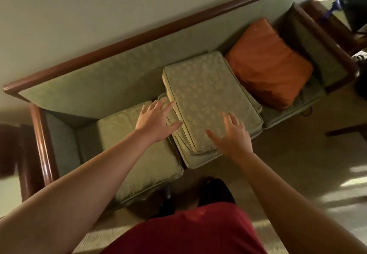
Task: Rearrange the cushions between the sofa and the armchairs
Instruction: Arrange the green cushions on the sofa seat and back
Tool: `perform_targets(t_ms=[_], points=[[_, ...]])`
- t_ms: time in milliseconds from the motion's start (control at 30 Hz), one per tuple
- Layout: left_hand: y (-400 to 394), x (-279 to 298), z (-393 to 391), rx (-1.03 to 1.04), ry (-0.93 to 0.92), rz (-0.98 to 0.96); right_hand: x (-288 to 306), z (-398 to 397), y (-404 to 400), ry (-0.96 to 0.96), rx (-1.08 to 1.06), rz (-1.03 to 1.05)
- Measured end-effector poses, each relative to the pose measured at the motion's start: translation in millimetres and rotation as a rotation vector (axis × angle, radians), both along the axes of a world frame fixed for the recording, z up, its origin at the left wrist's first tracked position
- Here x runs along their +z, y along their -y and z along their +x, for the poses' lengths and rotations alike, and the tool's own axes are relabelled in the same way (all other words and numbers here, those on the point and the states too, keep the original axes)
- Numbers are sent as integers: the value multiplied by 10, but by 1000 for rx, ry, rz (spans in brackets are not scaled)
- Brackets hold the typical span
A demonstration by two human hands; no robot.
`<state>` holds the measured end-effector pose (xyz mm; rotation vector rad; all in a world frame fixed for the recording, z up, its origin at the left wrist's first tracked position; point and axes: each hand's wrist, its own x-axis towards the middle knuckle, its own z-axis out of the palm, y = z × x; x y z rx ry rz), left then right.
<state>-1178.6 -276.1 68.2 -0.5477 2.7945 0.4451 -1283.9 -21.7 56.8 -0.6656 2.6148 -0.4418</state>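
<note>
A green patterned cushion (pixel 206 94) lies flat on top of a stack on the sofa's middle seat. To its right an orange pillow (pixel 268 63) rests on the right seat. The sofa (pixel 119 65) has green upholstery and a dark wooden frame. My left hand (pixel 155 121) hovers with fingers spread at the left edge of the stacked cushion, over the gap beside the left seat cushion (pixel 139 154). Over the stack's near right corner, my right hand (pixel 232 134) has its fingers apart. Neither hand holds anything.
The sofa stands against a pale wall (pixel 99 15). Carpet (pixel 297 164) with light patches spreads to the right. A dark wooden piece (pixel 337 29) and dark objects stand beyond the sofa's right arm. More dark furniture (pixel 12 148) sits at the left edge.
</note>
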Motion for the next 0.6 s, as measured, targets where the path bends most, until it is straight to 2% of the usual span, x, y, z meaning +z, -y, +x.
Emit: perform_targets(t_ms=[167, 300, 433, 600], points=[[45, -467, -667, 67, 107, 67, -342, -909, 364, 8, 247, 19], [94, -833, -1104, 202, 188, 108, -680, -1770, 732, 69, 306, 21], [17, -1199, -1843, 191, 229, 142, -1177, -2505, 768, 121, 140, 34], [-130, -1786, -3198, -24, 180, 123, -1868, -3042, 467, 159, -131, 182]])
